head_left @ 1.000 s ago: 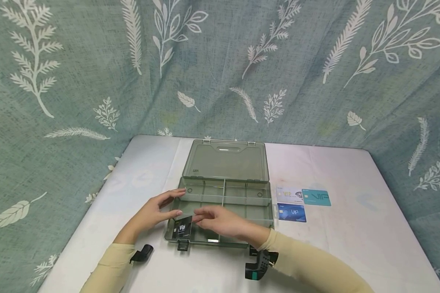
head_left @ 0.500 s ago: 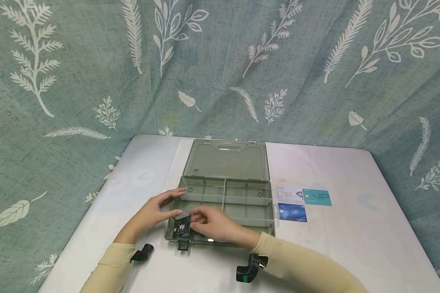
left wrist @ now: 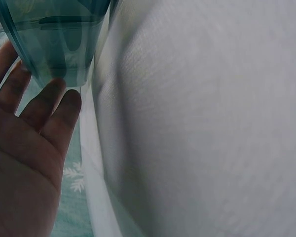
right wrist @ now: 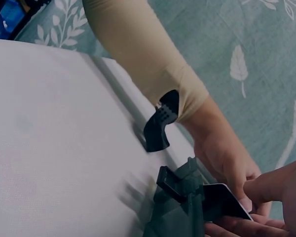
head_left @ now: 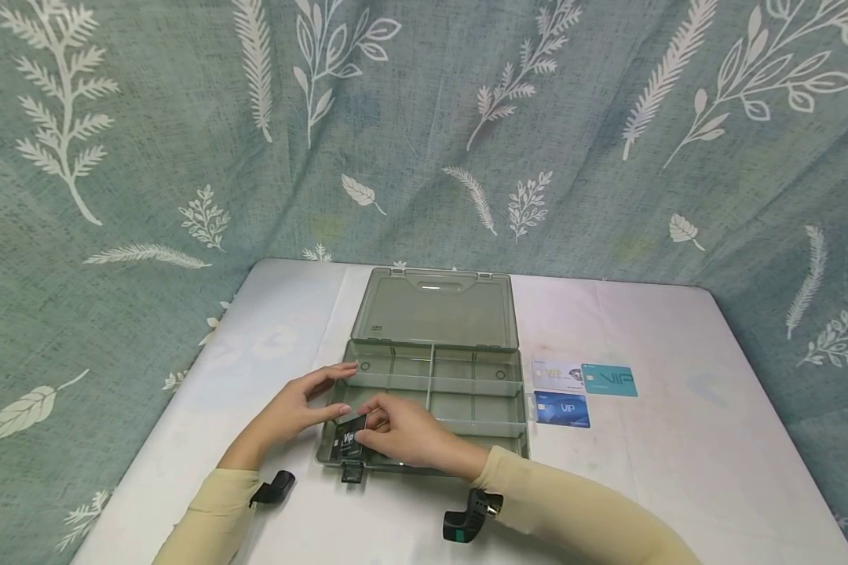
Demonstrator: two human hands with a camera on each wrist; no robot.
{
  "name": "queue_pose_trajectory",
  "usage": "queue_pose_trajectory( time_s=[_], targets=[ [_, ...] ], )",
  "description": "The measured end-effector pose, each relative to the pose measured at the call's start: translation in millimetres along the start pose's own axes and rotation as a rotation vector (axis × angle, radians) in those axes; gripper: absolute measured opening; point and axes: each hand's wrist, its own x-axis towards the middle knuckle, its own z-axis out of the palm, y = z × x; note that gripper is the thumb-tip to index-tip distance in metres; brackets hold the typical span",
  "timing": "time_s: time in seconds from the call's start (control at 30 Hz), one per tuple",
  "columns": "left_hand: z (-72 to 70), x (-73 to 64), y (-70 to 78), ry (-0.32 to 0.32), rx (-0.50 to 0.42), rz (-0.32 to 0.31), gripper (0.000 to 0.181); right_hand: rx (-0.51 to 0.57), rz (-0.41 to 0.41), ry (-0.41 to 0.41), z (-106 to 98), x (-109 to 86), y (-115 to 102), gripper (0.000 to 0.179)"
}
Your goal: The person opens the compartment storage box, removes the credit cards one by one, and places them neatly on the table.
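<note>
A clear grey-green divided plastic box lies with its lid folded back. In its front left compartment a black "Vip" card leans, partly above the front rim. My right hand pinches the card's right side, thumb on its face and the other fingers behind it. The right wrist view shows this black card between thumb and fingers near the box's latch. Across the box's left rim, my left hand rests with extended fingers; its hand lies along the box's outer wall in the left wrist view.
To the right of the box lie a white VIP card, a teal VIP card and a blue VIP card on the white tablecloth. A leaf-patterned curtain hangs behind the table. Dark wrist straps sit on both wrists.
My right hand has moved left onto the black card, and its thumb and fingers have come together on the card's right side. The left hand has stayed on the box's left rim.
</note>
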Motion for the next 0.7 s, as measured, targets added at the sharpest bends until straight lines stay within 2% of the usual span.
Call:
queue_pose_trajectory(
  time_s=[0.37,0.7],
  targets=[
    [0.1,-0.9,-0.3,-0.002,-0.003,0.003,0.057,-0.086,-0.019,0.025,5.0,3.3,-1.2,0.03],
    [0.0,-0.3,0.6,-0.001,-0.002,0.009,0.057,-0.07,-0.008,0.023,5.4,6.7,0.7,0.03]
  ],
)
